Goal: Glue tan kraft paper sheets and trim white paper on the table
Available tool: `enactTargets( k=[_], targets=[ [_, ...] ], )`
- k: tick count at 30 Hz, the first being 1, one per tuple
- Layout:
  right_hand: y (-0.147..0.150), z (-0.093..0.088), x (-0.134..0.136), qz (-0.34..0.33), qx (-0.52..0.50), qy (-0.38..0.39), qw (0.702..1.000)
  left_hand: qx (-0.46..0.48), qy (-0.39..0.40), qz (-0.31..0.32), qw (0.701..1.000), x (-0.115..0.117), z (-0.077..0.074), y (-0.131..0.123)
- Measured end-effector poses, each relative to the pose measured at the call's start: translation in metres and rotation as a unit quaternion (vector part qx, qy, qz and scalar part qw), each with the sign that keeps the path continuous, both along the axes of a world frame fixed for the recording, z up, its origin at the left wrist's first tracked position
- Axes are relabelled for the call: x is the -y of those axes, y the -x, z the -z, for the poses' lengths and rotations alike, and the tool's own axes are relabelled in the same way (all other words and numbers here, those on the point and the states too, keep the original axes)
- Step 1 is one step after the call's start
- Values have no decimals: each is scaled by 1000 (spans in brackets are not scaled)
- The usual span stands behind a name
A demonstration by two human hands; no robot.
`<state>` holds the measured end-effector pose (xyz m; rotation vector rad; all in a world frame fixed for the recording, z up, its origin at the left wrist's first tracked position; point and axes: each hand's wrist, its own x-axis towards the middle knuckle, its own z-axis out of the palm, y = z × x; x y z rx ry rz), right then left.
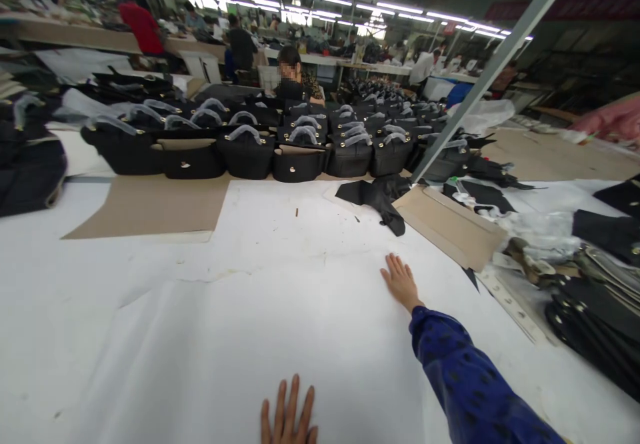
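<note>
Grips spread flat on white paper sheet (225, 351) — left hand (287, 419) at near edge of tabletop (35, 277), right hand (400, 283) further in — probably light, limp, crease-prone; best lifted by an edge

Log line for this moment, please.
left hand: flat on white sheet, empty | right hand: flat on sheet, empty | nearby: black fabric, cardboard, black bags

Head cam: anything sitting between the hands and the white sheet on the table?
Nothing visible. The right hand and the left hand both lie flat directly on the white sheet. The nearest clutter, a black fabric piece and a cardboard piece, lies beyond the right hand, apart from it.
</note>
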<state>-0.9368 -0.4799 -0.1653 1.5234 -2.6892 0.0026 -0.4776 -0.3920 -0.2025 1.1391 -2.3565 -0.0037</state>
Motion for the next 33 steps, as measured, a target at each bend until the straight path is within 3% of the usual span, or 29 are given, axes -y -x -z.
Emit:
enactTargets(
  k=[3, 5, 6, 8, 9, 11, 12, 13, 14, 15, 19, 22, 24, 28, 30, 33],
  targets=[
    [-18, -9, 11, 49, -11, 9, 999, -55, -31, -2, 998, 0, -9, -3],
    [-62, -17, 22, 20, -29, 61, 998, -75, -25, -4, 997, 0, -13, -5],
    [-93, -20, 26, -36, -29, 92, 995, -78, -18, -5, 997, 0, -13, -6],
    [-163, -22, 30, -214, 26, 119, 969, -78, -3, -9, 997, 1, -10, -7],
    [-199, -22, 31, -326, 62, 108, 937, -78, 7, -12, 997, 1, -7, -7],
    [-261, -18, 35, -548, 116, 56, 826, -73, 38, -17, 997, 4, -1, -9],
    [-282, -16, 40, -605, 133, 43, 784, -67, 56, -17, 996, 5, 2, -10],
    [-295, -14, 49, -631, 144, 30, 761, -57, 74, -12, 996, 7, 4, -12],
    [-300, -14, 62, -630, 149, 24, 762, -44, 88, -3, 995, 8, 5, -14],
    [-299, -14, 78, -605, 147, 23, 782, -31, 95, 9, 995, 10, 4, -15],
    [-266, -28, 157, -396, 96, 19, 913, -46, 110, 9, 993, 11, -1, -20],
    [-280, -44, 186, -287, 60, 39, 955, -74, 152, -2, 986, 11, -2, -21],
    [-320, -43, 175, -311, 46, 92, 945, -80, 174, -20, 981, 12, -3, -22],
    [-407, -14, 108, -465, 72, 132, 873, -94, 198, -63, 974, 16, -11, -31],
    [-427, -2, 82, -473, 84, 132, 867, -71, 193, -71, 976, 16, -14, -38],
    [-434, 6, 74, -473, 79, 140, 867, -54, 192, -72, 977, 10, -9, -43]
  ],
)
